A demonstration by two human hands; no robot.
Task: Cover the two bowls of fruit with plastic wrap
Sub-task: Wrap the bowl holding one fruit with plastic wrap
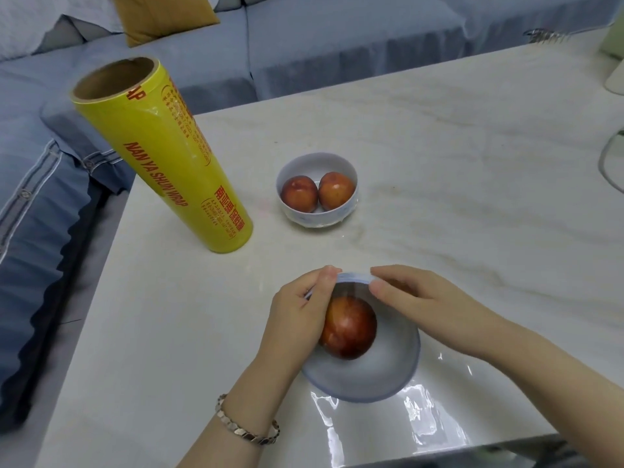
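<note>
– Pale marble table, viewed from above by whoever is standing at it. What is nearest?

– Loose plastic wrap, lying glossy and wrinkled on the tabletop at the front edge. I take it the sheet was cut generously so that it could hang past the rim all round. It runs up and over the near bowl, which holds a single red fruit seen through the film.

– And the hands?

– Both are at the far side of that rim, close together. The left hand (the one with a metal bracelet on its wrist) comes in from below, fingers curled and pinching the film against the rim. The right hand reaches across from the right, wrist low, thumb and forefinger nipping the same edge. Neither hand is loose; each is clamped on the wrap.

– Why there?

– My reading is that the far edge is the one being pulled taut and tucked down, so the film clings. The near edge looks slack and probably wants pressing next.

– Further back?

– A second bowl with two red fruits side by side, not yet covered, well apart from the first. To its left the yellow roll stands on end, near enough to grab for the second sheet.

– Beyond the table?

– A blue sofa with a mustard cushion.
</note>
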